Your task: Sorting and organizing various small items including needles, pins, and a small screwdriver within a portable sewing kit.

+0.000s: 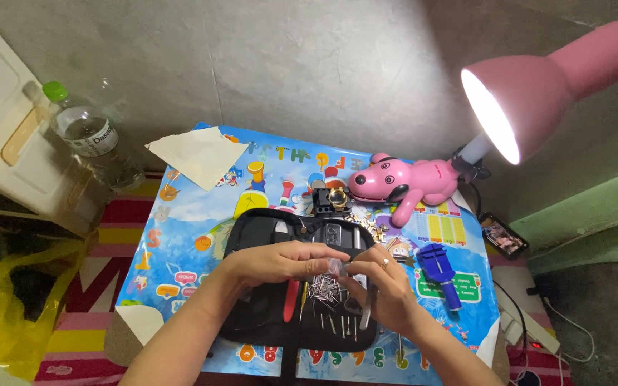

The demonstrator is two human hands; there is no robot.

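Observation:
My left hand (280, 261) and my right hand (377, 282) meet over an open black tool case (252, 314) on a colourful cartoon mat (202, 214). Together they pinch a small clear plastic piece (335, 267) between the fingertips. Just below it, a loose pile of thin metal pins (325, 289) lies in the case, beside a red-handled tool (291, 300). My right hand wears a ring and also seems to hold a slim grey tool pointing downward (366, 314).
A pink dog-shaped lamp base (395, 184) with a lit pink shade (531, 93) stands at the back right. A small black holder with a round metal part (332, 198), a blue tool (441, 268), a phone (503, 236), a water bottle (84, 129) and a folded paper (194, 154) surround the case.

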